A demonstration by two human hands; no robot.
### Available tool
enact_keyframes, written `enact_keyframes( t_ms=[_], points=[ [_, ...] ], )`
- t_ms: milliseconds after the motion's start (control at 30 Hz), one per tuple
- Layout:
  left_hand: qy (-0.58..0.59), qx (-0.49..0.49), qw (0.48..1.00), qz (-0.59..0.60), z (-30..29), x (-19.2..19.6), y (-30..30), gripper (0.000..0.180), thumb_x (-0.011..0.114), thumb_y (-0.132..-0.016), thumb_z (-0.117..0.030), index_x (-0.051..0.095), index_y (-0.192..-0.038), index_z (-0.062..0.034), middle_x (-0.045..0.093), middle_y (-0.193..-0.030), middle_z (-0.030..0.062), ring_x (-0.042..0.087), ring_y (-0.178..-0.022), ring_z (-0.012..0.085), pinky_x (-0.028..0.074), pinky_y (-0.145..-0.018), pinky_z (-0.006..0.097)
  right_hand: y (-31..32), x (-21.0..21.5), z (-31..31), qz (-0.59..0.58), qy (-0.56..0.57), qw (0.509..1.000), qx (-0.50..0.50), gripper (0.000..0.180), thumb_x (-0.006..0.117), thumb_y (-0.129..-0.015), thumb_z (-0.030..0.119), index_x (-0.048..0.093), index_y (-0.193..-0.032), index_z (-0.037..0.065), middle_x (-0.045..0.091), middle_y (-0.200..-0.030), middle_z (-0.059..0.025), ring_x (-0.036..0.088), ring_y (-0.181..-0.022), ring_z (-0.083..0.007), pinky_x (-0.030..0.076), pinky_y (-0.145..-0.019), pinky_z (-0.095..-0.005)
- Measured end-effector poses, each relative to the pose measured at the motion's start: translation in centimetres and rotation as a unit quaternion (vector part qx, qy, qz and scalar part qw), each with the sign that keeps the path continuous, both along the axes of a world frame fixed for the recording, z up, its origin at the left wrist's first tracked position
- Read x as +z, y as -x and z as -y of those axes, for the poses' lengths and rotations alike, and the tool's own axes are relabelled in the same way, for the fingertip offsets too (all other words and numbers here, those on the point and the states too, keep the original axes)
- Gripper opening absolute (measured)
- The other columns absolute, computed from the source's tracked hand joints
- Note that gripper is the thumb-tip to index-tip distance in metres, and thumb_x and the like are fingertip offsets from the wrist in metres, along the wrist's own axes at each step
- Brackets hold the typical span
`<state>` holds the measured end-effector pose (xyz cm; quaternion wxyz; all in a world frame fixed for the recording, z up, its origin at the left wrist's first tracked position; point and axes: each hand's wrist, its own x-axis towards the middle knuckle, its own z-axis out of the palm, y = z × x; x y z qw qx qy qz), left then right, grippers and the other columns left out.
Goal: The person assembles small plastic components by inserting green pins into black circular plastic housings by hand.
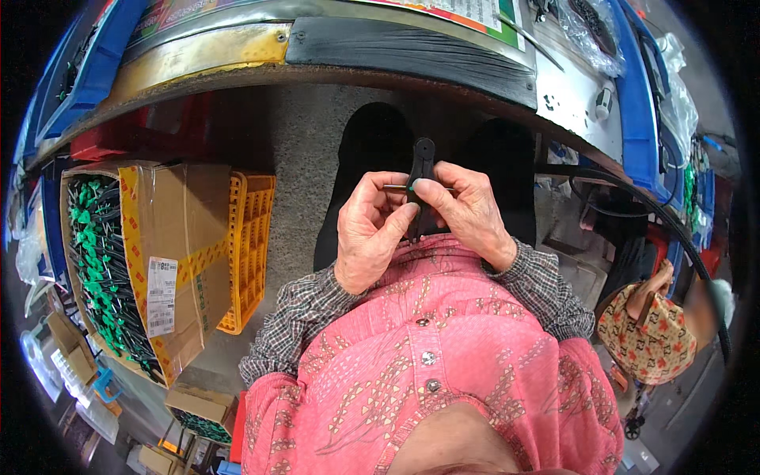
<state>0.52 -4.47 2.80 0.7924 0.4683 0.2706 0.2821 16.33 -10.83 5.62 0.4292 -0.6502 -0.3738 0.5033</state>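
Above my lap, both hands hold one slim black plastic part (423,150) with a rounded upper end and a round mark or hole near its tip. My left hand (368,233) pinches its left side between thumb and fingers. From the right, my right hand (473,212) grips the same part, its thumb pressing near a tiny green piece (412,184). A thin rod (394,187) lies crosswise at the fingertips, poking out to the left. The fingers cover much of the part's lower half.
Ahead runs a workbench edge (412,51), with a metal rod (532,41) and blue bins (640,103) on it. At left stand a cardboard box (194,222) of green-and-black pieces and a yellow crate (252,253). A black cable (682,233) and a person's patterned sleeve (649,336) are at right.
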Motion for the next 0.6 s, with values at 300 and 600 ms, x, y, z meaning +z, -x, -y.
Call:
enact_keyframes(
  t_ms=[300,600],
  points=[
    [-0.015,0.008,1.0,0.004,0.4,1.0,-0.2,0.026,0.057,-0.088,0.003,0.049,-0.112,0.0004,0.058,-0.094,0.0028,0.056,-0.082,0.0051,0.047,-0.07,0.018,0.2,0.8,-0.1,-0.017,-0.079,0.996,-0.023,0.02,0.067,-0.085,0.012,0.056,-0.093,-0.003,0.061,-0.081,-0.0032,0.059,-0.075,-0.0068,0.051,-0.064,-0.0232],
    [-0.041,0.016,0.999,0.008,0.3,2.8,-0.8,0.026,0.052,-0.09,0.003,0.045,-0.115,0.0014,0.06,-0.095,0.0062,0.059,-0.081,0.0086,0.051,-0.069,0.02,-0.1,1.3,0.6,-0.129,-0.065,0.989,-0.035,0.022,0.068,-0.085,0.011,0.059,-0.099,-0.002,0.064,-0.081,-0.0041,0.061,-0.072,-0.0069,0.05,-0.058,-0.0201]
  ],
)
